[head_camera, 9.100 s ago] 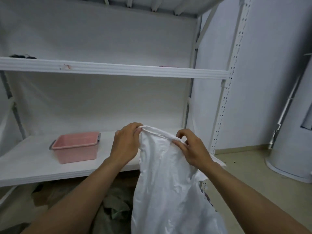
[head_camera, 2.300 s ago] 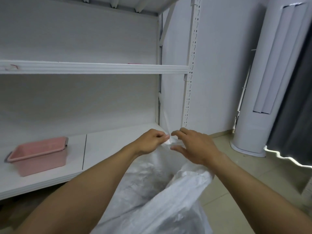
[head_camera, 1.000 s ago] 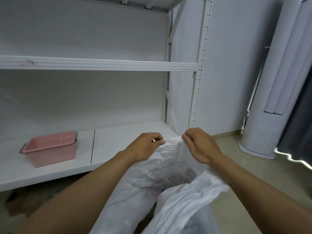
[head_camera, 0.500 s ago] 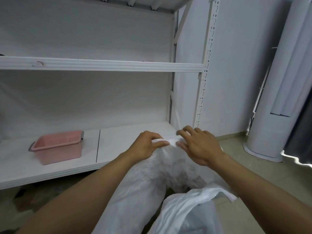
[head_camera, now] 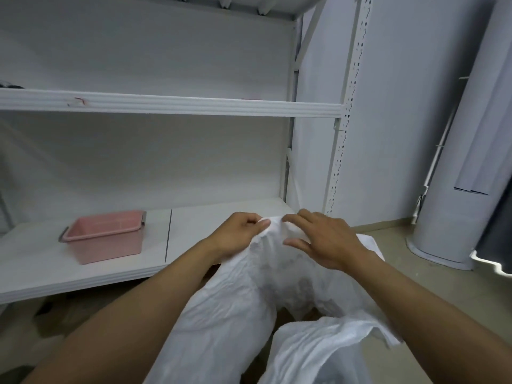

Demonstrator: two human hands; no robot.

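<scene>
- step: we're working the bag (head_camera: 249, 300) mouth open; the bag hangs just in front of the shelf (head_camera: 83, 273), rim about level with its edge
- left hand (head_camera: 241, 231): fingers pinch the rim
- right hand (head_camera: 324, 239): fingers spread wide, lying on the bag, gripping nothing
- next, we reckon: right hand pinches the opposite layer, then both pull apart
- bag contents: can't tell
- pink bin (head_camera: 105, 239) on the shelf: floor hidden

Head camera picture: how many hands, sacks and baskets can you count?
hands: 2, the left hand and the right hand
white sack: 1
pink basket: 1
total: 4
</scene>
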